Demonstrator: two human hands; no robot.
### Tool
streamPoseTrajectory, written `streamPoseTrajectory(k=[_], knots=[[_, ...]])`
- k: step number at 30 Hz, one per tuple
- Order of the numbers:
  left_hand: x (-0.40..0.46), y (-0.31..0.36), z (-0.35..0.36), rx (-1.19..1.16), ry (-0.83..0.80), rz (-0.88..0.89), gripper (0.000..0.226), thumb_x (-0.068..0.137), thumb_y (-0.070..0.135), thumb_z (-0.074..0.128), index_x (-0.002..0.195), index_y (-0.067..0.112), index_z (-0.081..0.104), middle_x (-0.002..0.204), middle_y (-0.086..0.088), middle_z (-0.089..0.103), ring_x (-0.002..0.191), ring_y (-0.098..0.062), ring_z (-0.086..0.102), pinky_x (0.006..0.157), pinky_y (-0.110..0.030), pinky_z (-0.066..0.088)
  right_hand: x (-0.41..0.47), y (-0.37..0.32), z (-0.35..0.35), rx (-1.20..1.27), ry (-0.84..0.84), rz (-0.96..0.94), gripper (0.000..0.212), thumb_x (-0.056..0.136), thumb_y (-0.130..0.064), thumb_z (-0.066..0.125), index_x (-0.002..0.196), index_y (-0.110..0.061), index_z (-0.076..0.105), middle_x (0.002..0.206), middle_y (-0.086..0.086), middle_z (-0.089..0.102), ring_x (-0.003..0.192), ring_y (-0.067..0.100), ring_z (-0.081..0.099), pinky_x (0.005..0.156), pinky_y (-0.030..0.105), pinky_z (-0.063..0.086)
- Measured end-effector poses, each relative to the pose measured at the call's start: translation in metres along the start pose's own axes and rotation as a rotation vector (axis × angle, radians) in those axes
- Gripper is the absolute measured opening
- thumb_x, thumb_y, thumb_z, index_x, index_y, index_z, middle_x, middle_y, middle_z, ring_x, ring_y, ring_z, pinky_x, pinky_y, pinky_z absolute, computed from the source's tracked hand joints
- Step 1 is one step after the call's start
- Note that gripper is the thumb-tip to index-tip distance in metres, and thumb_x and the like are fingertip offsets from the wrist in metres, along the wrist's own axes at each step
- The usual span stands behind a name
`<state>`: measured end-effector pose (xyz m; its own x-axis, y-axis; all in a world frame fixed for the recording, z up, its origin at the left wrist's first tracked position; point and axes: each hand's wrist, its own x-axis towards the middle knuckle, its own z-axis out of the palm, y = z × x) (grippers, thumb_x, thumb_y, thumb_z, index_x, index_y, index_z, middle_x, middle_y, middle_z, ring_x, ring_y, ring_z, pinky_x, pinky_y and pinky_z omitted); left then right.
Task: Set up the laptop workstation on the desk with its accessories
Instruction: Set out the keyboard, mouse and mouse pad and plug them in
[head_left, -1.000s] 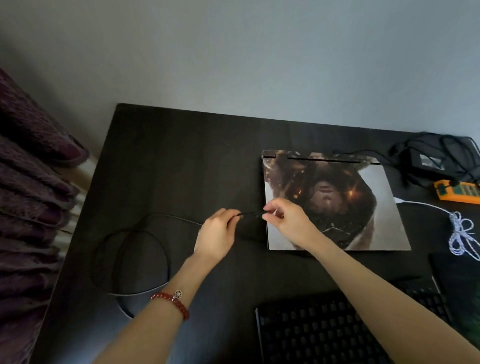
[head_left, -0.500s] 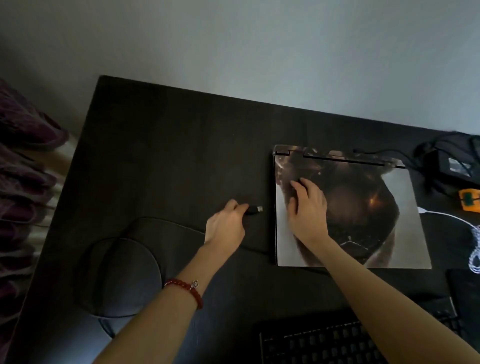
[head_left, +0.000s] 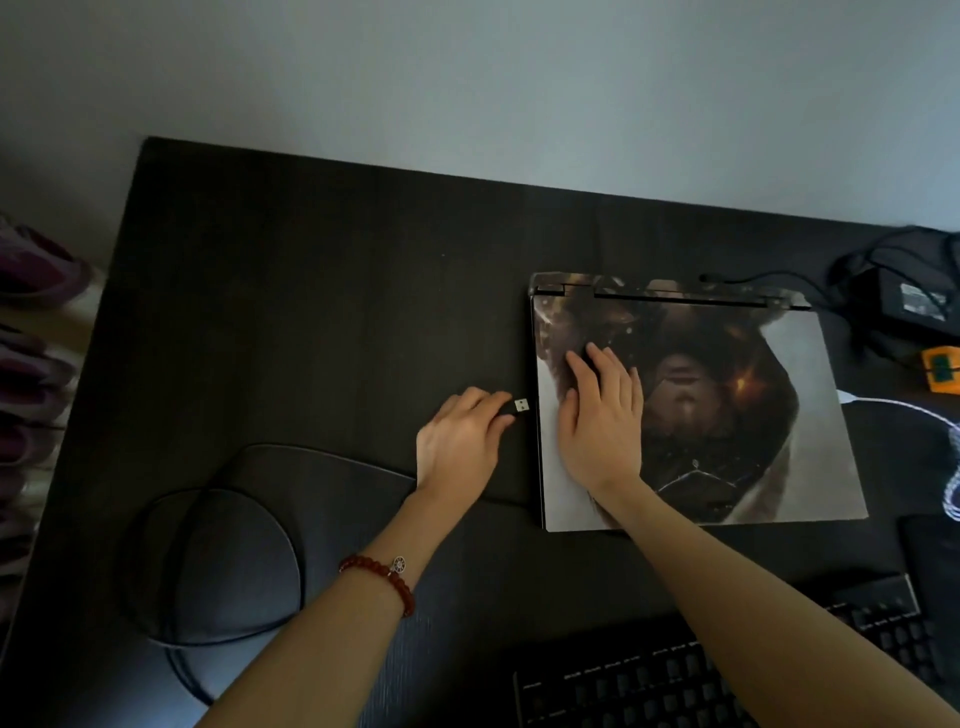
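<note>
- While my left hand (head_left: 460, 441) pinches the black shell of the USB plug (head_left: 521, 406), its metal tip points at the left edge of the laptop (head_left: 779, 415), just beside it and not yet in.
- My right hand (head_left: 600, 415) lies flat and open on the closed lid, gripping nothing; I judge it braces the laptop against sliding.
- The plug is small, light and stiff; I judge the shell is the place to hold, never the metal.
- Its cable (head_left: 208, 499) is thin and limp, looping over the table (head_left: 311, 286) to my left, so it may tug or snag.
- The lid looks smooth, perhaps slippery.
- I cannot see the port itself from above.
- A keyboard (head_left: 675, 675) waits near me.
</note>
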<state>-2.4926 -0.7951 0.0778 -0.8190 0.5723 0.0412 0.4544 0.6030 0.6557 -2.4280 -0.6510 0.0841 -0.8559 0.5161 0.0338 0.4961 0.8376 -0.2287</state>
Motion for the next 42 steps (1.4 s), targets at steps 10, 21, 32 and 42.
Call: streamPoseTrajectory(k=[10,21,32,42], knots=[[0.001,0.0,0.012,0.069,0.027,0.04,0.022,0.078,0.011,0.07,0.1,0.013,0.07,0.092,-0.008,0.064,0.087,-0.029,0.058,0.071,-0.036,0.039,0.0,0.002,0.002,0.0,0.02,-0.004,0.048,0.09,-0.028,0.026,0.13,-0.013,0.046,0.14,0.012,0.046,0.136,0.027,0.035,0.114,0.049,0.019],[0.004,0.003,0.011,0.081,0.01,0.056,0.022,0.076,0.011,0.071,0.098,0.015,0.071,0.089,-0.005,0.066,0.084,-0.028,0.059,0.07,-0.037,0.04,0.001,0.003,0.004,0.008,0.019,-0.009,0.043,0.09,-0.023,0.035,0.131,-0.013,0.046,0.14,0.012,0.046,0.135,0.028,0.035,0.113,0.051,0.02],[0.01,0.003,0.011,0.066,-0.008,0.098,0.023,0.072,0.002,0.074,0.094,0.007,0.071,0.077,-0.012,0.061,0.071,-0.03,0.059,0.064,-0.037,0.045,0.002,0.003,0.006,-0.042,0.019,-0.006,0.048,0.088,-0.028,0.026,0.13,-0.014,0.046,0.138,0.011,0.048,0.134,0.028,0.038,0.112,0.051,0.022],[0.012,0.003,0.012,-0.011,-0.054,0.11,0.025,0.07,0.0,0.075,0.095,0.001,0.071,0.073,-0.015,0.06,0.07,-0.031,0.058,0.063,-0.036,0.05,0.002,0.001,0.005,-0.059,0.0,-0.006,0.049,0.087,-0.027,0.028,0.13,-0.013,0.045,0.139,0.012,0.047,0.134,0.029,0.037,0.112,0.051,0.021]])
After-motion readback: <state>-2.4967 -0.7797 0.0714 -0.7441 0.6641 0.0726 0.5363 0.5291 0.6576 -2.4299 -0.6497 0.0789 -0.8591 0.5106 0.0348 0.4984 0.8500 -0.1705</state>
